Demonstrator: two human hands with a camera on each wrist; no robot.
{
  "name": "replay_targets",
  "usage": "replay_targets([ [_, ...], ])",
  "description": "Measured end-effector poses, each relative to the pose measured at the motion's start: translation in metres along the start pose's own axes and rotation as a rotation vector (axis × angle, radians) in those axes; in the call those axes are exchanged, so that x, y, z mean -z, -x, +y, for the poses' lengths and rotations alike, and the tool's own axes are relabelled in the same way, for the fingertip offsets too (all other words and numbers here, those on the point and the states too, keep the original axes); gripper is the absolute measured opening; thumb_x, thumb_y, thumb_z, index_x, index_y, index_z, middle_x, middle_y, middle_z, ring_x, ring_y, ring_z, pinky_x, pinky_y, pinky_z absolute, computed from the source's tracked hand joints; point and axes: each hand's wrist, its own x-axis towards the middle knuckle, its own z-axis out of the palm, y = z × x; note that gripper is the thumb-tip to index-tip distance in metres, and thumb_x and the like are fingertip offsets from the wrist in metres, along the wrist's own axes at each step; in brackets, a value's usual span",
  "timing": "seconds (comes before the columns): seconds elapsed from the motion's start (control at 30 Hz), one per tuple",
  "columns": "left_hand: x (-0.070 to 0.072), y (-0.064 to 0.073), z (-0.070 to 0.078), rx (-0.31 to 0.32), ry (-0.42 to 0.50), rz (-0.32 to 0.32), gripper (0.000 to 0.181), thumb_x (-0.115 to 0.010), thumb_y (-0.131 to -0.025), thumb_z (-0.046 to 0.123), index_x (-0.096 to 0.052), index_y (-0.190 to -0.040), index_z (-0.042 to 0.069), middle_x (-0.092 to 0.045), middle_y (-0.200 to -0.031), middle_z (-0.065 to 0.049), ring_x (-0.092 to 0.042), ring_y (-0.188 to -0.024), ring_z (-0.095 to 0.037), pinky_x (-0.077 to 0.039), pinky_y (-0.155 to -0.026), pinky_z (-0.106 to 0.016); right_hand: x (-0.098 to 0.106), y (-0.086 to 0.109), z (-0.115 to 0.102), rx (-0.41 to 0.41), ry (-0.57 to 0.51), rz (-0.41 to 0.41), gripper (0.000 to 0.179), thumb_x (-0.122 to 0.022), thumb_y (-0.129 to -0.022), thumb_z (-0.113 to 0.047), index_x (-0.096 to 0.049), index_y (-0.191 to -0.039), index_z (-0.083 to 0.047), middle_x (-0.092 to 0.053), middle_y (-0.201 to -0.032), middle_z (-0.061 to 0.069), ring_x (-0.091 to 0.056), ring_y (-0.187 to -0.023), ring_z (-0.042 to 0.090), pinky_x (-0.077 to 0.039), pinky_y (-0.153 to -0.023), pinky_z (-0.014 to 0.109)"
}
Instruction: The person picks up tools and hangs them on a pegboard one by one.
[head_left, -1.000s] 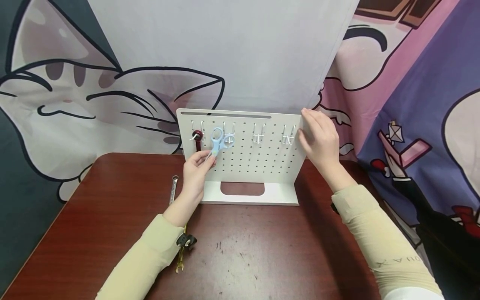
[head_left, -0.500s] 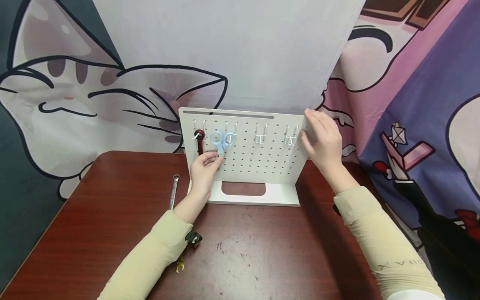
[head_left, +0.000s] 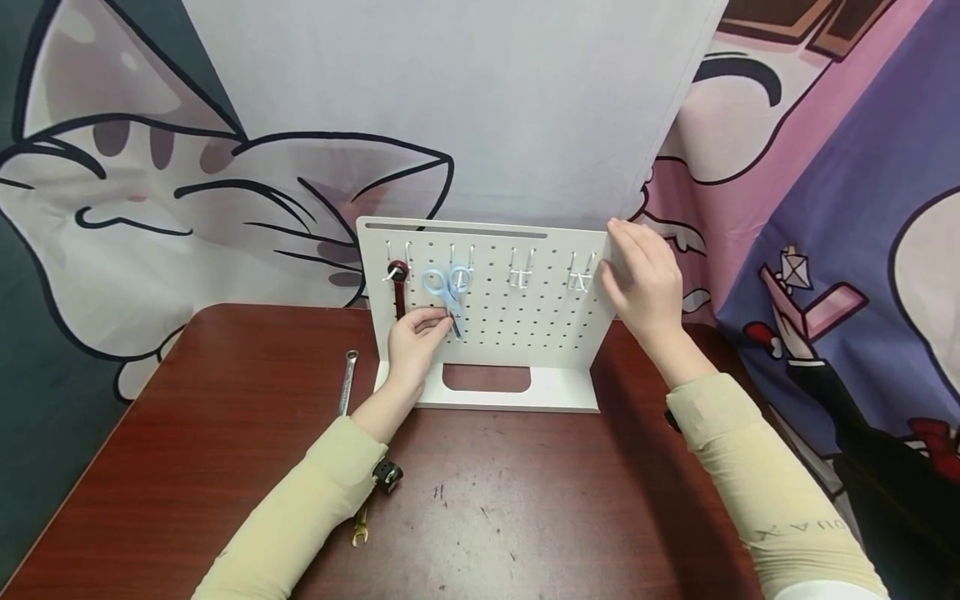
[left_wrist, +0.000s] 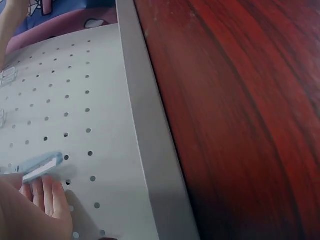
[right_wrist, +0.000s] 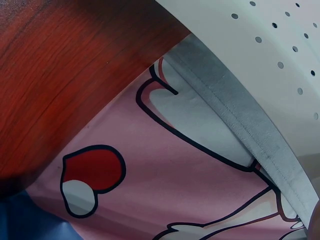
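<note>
Blue scissors (head_left: 452,300) are tilting differently now: a second ago the blades were slanting down to the left, and they are now pointing down and slightly right, the left hand (head_left: 412,343) having shifted rightward along with them. Backdrop cloth (head_left: 465,100), white, printed with a cartoon cat, is hanging behind the far edge of the table. Table (head_left: 225,433), red-brown wood grain, is carrying everything listed. Pegboard (head_left: 487,325), off-white, is standing upright on its base by the table's far edge. Sleeves (head_left: 300,500), pale yellow-green, are covering both forearms. Right hand (head_left: 647,275) is gripping the pegboard's upper right corner, thumb on the front face. Left hand is pinching the scissors' blades between thumb and fingertips. Scissors are lying against the pegboard's upper left half, loops over the second hook pair from its left edge; whether both loops are seated cannot be told. Dark red tool (head_left: 399,292) is hanging on the hooks nearest the pegboard's left edge. Silver wrench end (head_left: 347,383) and gold wrench end (head_left: 360,529) are showing left of the pegboard's base, partly under the left forearm. Wire hooks (head_left: 520,279), white, are lining the pegboard's upper part in four pairs.
</note>
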Motion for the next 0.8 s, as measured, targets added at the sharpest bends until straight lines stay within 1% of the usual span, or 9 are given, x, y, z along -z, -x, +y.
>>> replay_targets([
  [0.17,0.008,0.001,-0.003,-0.018,-0.011,-0.023,0.022,-0.071,-0.096,-0.005,-0.074,-0.116,-0.012,-0.08,-0.11,-0.024,-0.07,-0.076,0.007,-0.057,-0.078,-0.009,0.0,0.001,0.0,-0.002,-0.002,-0.016,0.043,-0.069,-0.093,-0.002,-0.07,-0.136,-0.001,-0.073,-0.133,0.019,-0.066,-0.125,0.039,-0.046,-0.121,0.046],
  [0.27,0.015,0.004,-0.003,-0.029,-0.044,-0.046,0.022,-0.072,-0.096,-0.004,-0.074,-0.116,-0.012,-0.079,-0.113,-0.024,-0.069,-0.078,0.009,-0.056,-0.079,-0.008,0.0,0.002,0.001,-0.005,0.006,-0.021,0.043,-0.07,-0.093,-0.002,-0.07,-0.136,-0.002,-0.073,-0.133,0.019,-0.066,-0.125,0.039,-0.045,-0.122,0.045],
  [0.4,0.028,0.009,-0.002,-0.046,-0.149,-0.083,0.023,-0.074,-0.096,-0.001,-0.075,-0.117,-0.009,-0.077,-0.117,-0.026,-0.067,-0.081,0.01,-0.054,-0.08,-0.007,0.0,0.002,0.001,-0.01,0.012,-0.017,0.043,-0.07,-0.092,-0.001,-0.07,-0.135,-0.001,-0.073,-0.132,0.019,-0.066,-0.125,0.039,-0.046,-0.121,0.048],
  [0.47,0.038,0.012,-0.001,-0.052,-0.212,-0.101,0.023,-0.074,-0.096,0.0,-0.075,-0.118,-0.009,-0.077,-0.117,-0.027,-0.067,-0.082,0.009,-0.053,-0.08,-0.006,0.001,0.003,0.001,-0.008,0.012,-0.016,0.042,-0.07,-0.092,-0.001,-0.071,-0.134,0.0,-0.074,-0.132,0.019,-0.067,-0.125,0.039,-0.047,-0.119,0.05],
  [0.57,0.054,0.015,0.001,-0.061,-0.326,-0.12,0.023,-0.074,-0.098,0.004,-0.076,-0.118,-0.006,-0.078,-0.116,-0.026,-0.068,-0.084,0.008,-0.052,-0.078,-0.006,0.001,0.002,0.001,-0.005,0.007,-0.018,0.042,-0.071,-0.091,0.0,-0.071,-0.134,0.0,-0.073,-0.132,0.019,-0.066,-0.125,0.039,-0.047,-0.119,0.052],
  [0.7,0.075,0.019,0.002,-0.082,-0.453,-0.14,0.023,-0.074,-0.098,0.006,-0.077,-0.118,-0.003,-0.079,-0.115,-0.023,-0.072,-0.089,0.001,-0.052,-0.077,-0.005,0.001,0.001,0.001,-0.003,0.005,-0.018,0.043,-0.071,-0.092,0.0,-0.07,-0.135,-0.001,-0.073,-0.132,0.019,-0.066,-0.125,0.039,-0.047,-0.119,0.052],
  [0.8,0.091,0.021,0.001,-0.096,-0.51,-0.155,0.024,-0.074,-0.097,0.004,-0.076,-0.12,-0.003,-0.079,-0.115,-0.023,-0.076,-0.093,-0.008,-0.052,-0.078,-0.004,0.001,0.0,0.001,-0.003,0.006,-0.018,0.043,-0.071,-0.092,0.0,-0.071,-0.135,-0.001,-0.073,-0.132,0.019,-0.066,-0.125,0.039,-0.046,-0.12,0.05],
])
